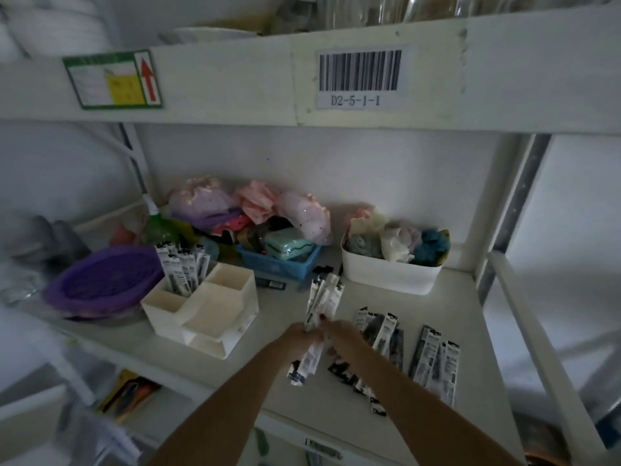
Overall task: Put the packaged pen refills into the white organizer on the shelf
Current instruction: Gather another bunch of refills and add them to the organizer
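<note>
Partly done, by the look of it. Already standing upright in the rear left compartment of the white organizer point(201, 311): a cluster of refill packs point(183, 269). Held above the shelf point(282, 311) just right of the organizer: a bundle of packs point(319, 317), left hand point(297, 336) and right hand point(341, 338) both closed round its middle. Still lying flat further right: loose packs point(433, 361), several, waiting.

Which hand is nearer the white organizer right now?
Left. The left hand grips the refill bundle just right of the organizer; the right hand holds the same bundle from the far side, farther from it.
</note>
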The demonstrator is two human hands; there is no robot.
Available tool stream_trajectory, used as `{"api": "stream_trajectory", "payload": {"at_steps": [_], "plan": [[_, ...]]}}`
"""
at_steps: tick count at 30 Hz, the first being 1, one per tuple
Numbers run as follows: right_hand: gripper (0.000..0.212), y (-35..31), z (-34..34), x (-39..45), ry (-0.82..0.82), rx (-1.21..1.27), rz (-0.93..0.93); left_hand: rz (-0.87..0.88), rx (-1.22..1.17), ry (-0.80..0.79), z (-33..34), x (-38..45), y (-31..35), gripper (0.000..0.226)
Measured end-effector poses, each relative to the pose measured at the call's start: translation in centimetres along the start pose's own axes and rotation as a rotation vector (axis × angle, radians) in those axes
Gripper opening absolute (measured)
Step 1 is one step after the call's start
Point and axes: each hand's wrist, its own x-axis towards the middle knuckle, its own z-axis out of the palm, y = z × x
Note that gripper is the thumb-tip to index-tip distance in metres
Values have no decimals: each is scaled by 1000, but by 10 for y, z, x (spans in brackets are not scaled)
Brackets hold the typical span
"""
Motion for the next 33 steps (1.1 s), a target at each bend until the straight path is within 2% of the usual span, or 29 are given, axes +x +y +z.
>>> {"api": "stream_trajectory", "payload": {"at_steps": [2,3,6,9,11,12,15,16,17,19,22,26,29,31,32,33], "plan": [[38,-22,7,-2,-4,14,-120,56,-121,-101,-17,-7,3,18],[35,-33,10,-3,17,-11,-199,95,-109,-96,-28,-12,6,19],[20,-82,28,-5,88,-87,-422,288,117,79,-78,-25,12,22],[16,-140,56,-8,172,10,-549,507,239,302,-144,-36,20,35],[15,-175,81,-6,231,72,-621,537,294,412,-191,-39,24,37],[15,-189,96,-3,235,103,-642,542,304,415,-214,-37,24,38],[14,-214,136,16,231,111,-635,560,321,276,-272,-23,10,27],[15,-219,152,23,247,103,-622,593,317,219,-289,-16,0,15],[17,-223,167,29,264,106,-603,647,311,184,-304,-9,-10,15],[18,-228,192,36,333,99,-560,731,340,191,-324,4,-26,40],[15,-230,224,41,493,13,-519,817,379,248,-340,22,-46,50],[17,-216,243,39,602,-141,-420,779,379,123,-341,40,-62,49],[24,-198,252,40,599,-358,-302,740,464,56,-336,51,-73,28],[23,-187,255,42,619,-562,-229,757,442,61,-334,51,-78,13],[22,-183,256,41,630,-636,-211,801,424,104,-333,51,-79,16],[21,-180,258,41,636,-678,-197,857,415,177,-331,49,-79,29]]}}
